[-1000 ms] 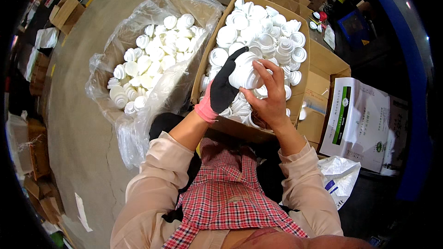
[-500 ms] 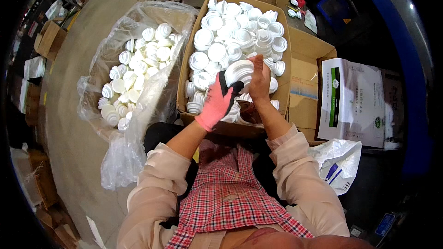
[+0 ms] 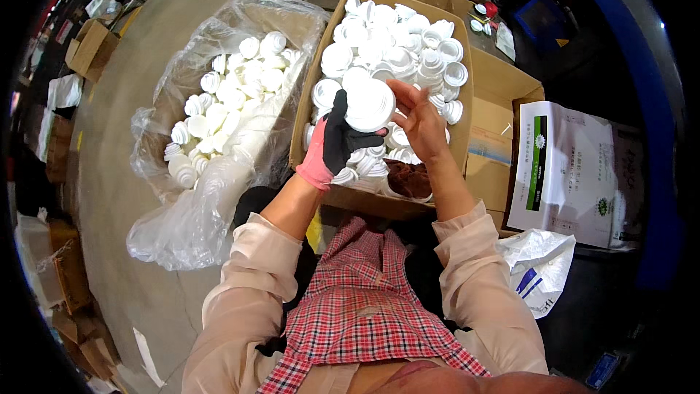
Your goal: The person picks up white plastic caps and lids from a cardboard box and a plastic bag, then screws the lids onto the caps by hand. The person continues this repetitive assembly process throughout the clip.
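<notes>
Above the cardboard box [image 3: 297, 140] I hold a round white plastic cap-like piece [image 3: 369, 105], its smooth face turned up. My left hand [image 3: 337, 143], in a pink glove with black palm and fingers, grips it from the left, thumb along its side. My bare right hand [image 3: 421, 120] has its fingers curled at the right rim, touching the piece. Beneath both hands the box is heaped with similar white ridged pieces [image 3: 337, 60]. A dark brown cloth-like thing [image 3: 410, 178] lies at the box's near edge.
Left of the box stands a container lined with a clear plastic bag [image 3: 191, 237], holding more off-white pieces [image 3: 219, 118]. On the right are an open carton flap [image 3: 490, 113], a white printed carton [image 3: 561, 168] and a crumpled white bag [image 3: 538, 266].
The held piece has turned from showing its ringed side to its smooth face. My right hand has loosened from around it to the right rim. The clear bag's loose end has shifted.
</notes>
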The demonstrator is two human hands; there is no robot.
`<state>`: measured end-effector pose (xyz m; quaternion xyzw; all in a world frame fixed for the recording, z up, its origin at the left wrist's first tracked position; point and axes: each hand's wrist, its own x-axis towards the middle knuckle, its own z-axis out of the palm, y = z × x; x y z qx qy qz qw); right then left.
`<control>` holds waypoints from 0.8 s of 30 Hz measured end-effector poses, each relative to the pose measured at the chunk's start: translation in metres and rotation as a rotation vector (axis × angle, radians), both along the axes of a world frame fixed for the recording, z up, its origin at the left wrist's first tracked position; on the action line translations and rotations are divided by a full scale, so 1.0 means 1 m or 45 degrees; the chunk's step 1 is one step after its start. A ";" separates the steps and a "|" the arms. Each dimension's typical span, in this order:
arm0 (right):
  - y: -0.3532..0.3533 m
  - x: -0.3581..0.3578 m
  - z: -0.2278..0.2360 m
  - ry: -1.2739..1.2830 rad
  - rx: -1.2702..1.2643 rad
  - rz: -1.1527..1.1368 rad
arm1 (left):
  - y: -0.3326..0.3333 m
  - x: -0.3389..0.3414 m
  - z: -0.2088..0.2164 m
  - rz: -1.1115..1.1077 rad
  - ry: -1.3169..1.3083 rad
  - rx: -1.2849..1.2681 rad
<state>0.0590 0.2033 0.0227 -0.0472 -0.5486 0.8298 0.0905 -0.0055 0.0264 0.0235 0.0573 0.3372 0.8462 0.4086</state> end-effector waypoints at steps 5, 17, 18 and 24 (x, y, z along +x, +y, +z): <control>-0.015 0.002 0.002 0.176 0.841 0.016 | -0.009 -0.001 -0.001 0.037 0.071 -0.034; -0.024 -0.002 -0.011 0.099 0.811 0.067 | -0.072 -0.056 0.002 0.552 0.249 -0.125; -0.019 -0.001 -0.013 0.096 0.918 0.073 | -0.090 -0.076 -0.004 0.740 0.437 -0.289; -0.024 -0.001 -0.020 0.042 0.907 0.170 | -0.220 -0.154 -0.099 0.843 -0.126 -1.020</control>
